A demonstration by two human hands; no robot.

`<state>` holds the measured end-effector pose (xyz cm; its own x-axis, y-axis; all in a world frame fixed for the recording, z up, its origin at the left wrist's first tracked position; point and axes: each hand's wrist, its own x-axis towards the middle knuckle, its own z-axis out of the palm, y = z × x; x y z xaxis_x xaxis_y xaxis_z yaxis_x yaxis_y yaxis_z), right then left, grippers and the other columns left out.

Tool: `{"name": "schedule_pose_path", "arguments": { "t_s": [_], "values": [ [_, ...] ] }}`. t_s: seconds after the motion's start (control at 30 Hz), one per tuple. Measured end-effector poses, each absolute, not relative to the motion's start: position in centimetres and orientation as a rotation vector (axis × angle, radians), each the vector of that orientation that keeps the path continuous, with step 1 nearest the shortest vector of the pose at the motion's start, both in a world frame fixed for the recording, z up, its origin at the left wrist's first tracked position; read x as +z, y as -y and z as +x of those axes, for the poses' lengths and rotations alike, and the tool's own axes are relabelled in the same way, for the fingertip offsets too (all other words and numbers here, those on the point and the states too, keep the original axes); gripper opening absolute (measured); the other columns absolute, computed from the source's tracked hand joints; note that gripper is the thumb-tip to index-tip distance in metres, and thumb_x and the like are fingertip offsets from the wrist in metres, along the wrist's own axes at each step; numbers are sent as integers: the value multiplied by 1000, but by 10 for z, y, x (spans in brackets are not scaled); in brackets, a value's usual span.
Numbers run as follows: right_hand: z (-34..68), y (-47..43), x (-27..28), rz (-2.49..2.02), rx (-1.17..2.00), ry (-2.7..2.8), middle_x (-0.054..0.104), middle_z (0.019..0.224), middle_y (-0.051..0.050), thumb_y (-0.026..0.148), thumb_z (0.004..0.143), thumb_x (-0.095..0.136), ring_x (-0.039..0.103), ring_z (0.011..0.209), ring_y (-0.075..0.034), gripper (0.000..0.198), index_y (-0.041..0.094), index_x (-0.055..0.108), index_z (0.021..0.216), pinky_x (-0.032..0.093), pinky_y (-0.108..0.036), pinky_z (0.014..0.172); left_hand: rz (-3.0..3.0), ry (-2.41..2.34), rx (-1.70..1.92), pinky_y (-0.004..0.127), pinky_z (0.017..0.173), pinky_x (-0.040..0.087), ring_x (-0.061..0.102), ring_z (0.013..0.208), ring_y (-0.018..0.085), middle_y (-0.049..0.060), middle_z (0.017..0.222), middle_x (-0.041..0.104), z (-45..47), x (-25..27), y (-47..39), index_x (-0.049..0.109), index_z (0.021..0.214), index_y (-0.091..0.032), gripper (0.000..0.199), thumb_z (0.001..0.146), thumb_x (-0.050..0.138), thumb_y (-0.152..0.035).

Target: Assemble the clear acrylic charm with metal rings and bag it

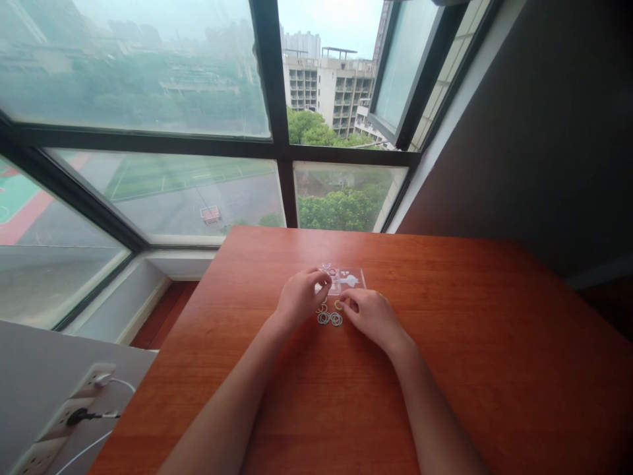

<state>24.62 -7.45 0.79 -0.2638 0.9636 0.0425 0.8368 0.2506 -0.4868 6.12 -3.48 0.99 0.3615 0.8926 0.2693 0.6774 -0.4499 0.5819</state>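
A small clear plastic box (364, 282) with a white print lies at the middle of the table, with rings showing in its left part. My left hand (299, 297) is over its left side, thumb and fingers pinched together; anything between them is too small to make out. Closer to me, two groups of overlapping grey-green rings (336, 319) lie side by side. Several gold-coloured rings (321, 308) lie just beyond, partly under my left fingers. My right hand (373, 316) is closed, its fingertips at another gold-coloured ring (339, 305).
The reddish-brown wooden table (475, 343) reaches to the window frame (284, 153) at the back. A window pane (403, 66) is tilted open at upper right. Wall sockets (64, 419) with plugged-in cables are at lower left, beside the table's edge. A dark wall (534, 152) rises at right.
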Motion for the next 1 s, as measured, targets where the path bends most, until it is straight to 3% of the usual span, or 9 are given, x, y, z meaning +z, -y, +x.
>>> {"name": "schedule_pose_path", "arguments": {
  "t_s": [0.5,1.0],
  "values": [
    [244,75,0,-1656,538,2249,69,79,2,23,85,56,57,70,-12,13,25,68,81,30,-23,61,2266,-1552,713,24,63,40,58,72,15,3,83,66,42,16,28,67,83,-20,12,82,55,-21],
    [245,69,-2,-1501,536,2008,59,65,2,25,85,55,52,60,-12,14,22,67,90,35,-21,62,2209,-1024,727,18,61,41,56,66,10,1,80,68,62,15,38,68,88,-19,16,79,56,-11]
  ]
}}
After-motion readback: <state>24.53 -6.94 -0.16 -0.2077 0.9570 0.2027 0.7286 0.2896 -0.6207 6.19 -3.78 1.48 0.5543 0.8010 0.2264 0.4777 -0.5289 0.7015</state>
